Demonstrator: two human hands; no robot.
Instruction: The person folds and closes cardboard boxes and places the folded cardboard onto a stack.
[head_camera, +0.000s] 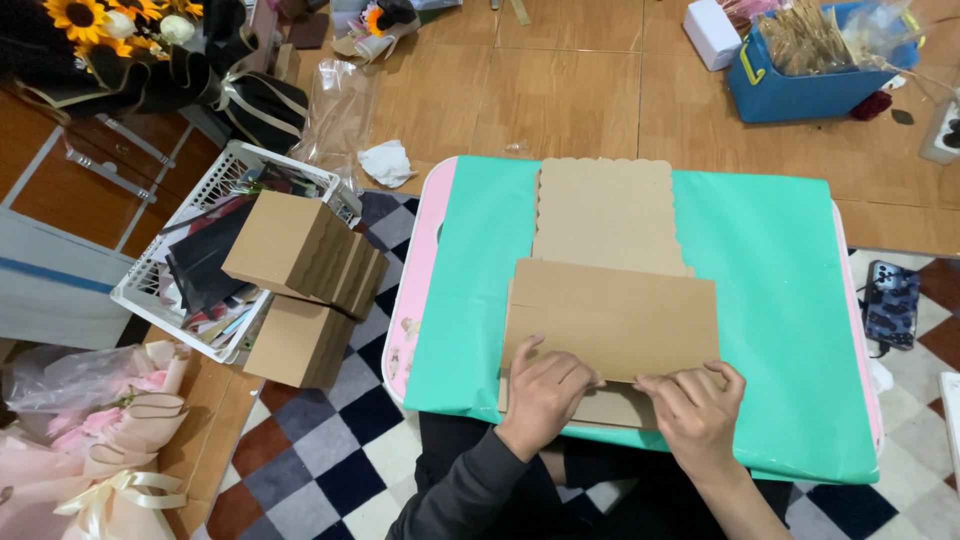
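A flat brown cardboard box blank (608, 300) with a scalloped far edge lies on a small table covered in green paper (780, 300). Its near panel is folded over. My left hand (543, 390) presses down on the near left part of the fold, fingers curled. My right hand (697, 405) pinches the near edge of the folded panel beside it, thumb and fingers on the cardboard.
Folded brown boxes (305, 260) are stacked to the left beside a white wire basket (215, 185) of dark papers. A pink bouquet (90, 430) lies at lower left, sunflowers (95, 20) at top left. A blue bin (810, 75) stands far right, a phone (890, 303) right.
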